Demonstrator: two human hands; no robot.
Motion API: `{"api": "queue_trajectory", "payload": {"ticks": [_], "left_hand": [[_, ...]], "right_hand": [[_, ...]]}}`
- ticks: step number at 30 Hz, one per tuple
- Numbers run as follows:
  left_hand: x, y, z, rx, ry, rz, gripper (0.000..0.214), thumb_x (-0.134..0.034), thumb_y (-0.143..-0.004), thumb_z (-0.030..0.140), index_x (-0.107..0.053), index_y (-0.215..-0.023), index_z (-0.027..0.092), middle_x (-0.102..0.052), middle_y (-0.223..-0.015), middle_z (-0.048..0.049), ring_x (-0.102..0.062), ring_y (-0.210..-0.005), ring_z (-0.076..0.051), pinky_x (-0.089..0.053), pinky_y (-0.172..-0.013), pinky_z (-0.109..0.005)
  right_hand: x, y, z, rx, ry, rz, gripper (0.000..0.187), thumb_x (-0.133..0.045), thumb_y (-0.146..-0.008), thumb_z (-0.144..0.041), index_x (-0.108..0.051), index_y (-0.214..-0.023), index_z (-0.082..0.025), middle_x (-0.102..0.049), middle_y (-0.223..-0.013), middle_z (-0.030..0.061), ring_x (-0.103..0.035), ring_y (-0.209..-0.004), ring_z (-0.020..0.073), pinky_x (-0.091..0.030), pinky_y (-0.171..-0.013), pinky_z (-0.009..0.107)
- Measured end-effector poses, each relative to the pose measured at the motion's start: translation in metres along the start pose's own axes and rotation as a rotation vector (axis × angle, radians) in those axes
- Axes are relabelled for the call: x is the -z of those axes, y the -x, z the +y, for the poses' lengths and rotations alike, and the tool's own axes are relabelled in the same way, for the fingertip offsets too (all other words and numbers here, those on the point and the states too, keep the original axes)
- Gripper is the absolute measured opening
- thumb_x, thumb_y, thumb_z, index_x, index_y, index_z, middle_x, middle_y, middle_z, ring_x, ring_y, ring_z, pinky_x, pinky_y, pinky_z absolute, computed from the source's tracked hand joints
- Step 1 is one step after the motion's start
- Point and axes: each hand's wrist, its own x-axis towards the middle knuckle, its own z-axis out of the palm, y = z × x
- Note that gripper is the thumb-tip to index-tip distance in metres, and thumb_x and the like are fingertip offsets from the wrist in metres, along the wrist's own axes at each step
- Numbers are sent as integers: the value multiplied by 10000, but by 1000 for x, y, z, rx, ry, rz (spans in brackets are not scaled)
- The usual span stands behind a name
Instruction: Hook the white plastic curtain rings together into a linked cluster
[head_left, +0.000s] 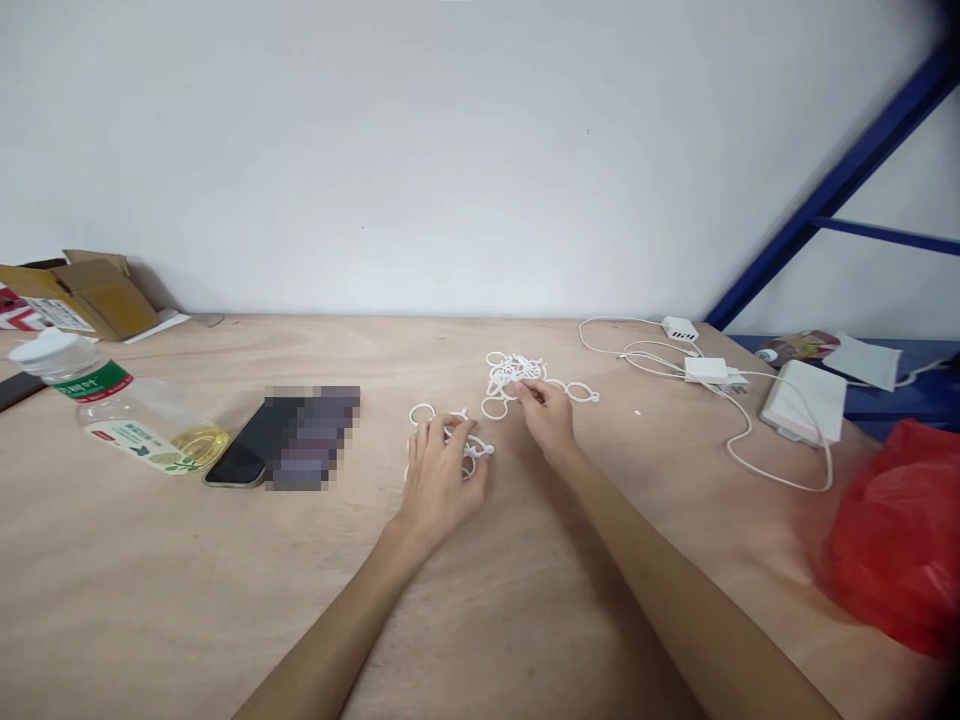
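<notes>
White rings (516,372) lie tangled toward the far edge of the desk (150,580); the right hand (551,420) pinches one in its grip. The left hand (442,480) rests spread on a small set (421,412); most seem not separated yet.

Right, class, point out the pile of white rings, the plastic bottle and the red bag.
pile of white rings (517,372): head view, middle of the tangle.
plastic bottle (127,410): head view, its clear mid-body.
red bag (892,540): head view, centre of the bag.
</notes>
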Motion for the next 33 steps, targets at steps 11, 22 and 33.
{"api": "queue_trajectory", "payload": {"ticks": [11,22,33], "left_hand": [[-5,2,1,-54,68,7,332,-536,-846,270,-576,-1171,213,-551,-1141,-95,-493,-1068,-255,-409,-935,-443],[-6,5,5,-134,67,-42,291,-528,-849,267,-584,-1131,224,-565,-1127,-92,-498,-1084,-259,-396,-956,-458],[-7,9,18,-206,136,-54,278,-513,-844,230,-585,-1112,221,-588,-1083,-79,-535,-1036,-236,-428,-912,-401]], "right_hand": [[72,12,13,-168,277,153,295,-499,-763,-394,-688,-757,-168,-683,-769,65,-586,-755,217,-394,-715,316],[103,8,25,-320,250,184,214,-551,-701,-337,-690,-623,-195,-680,-643,52,-608,-694,217,-405,-643,296],[127,7,19,-429,312,354,190,-547,-699,-258,-629,-539,-196,-648,-641,119,-601,-738,258,-406,-681,346]]}}
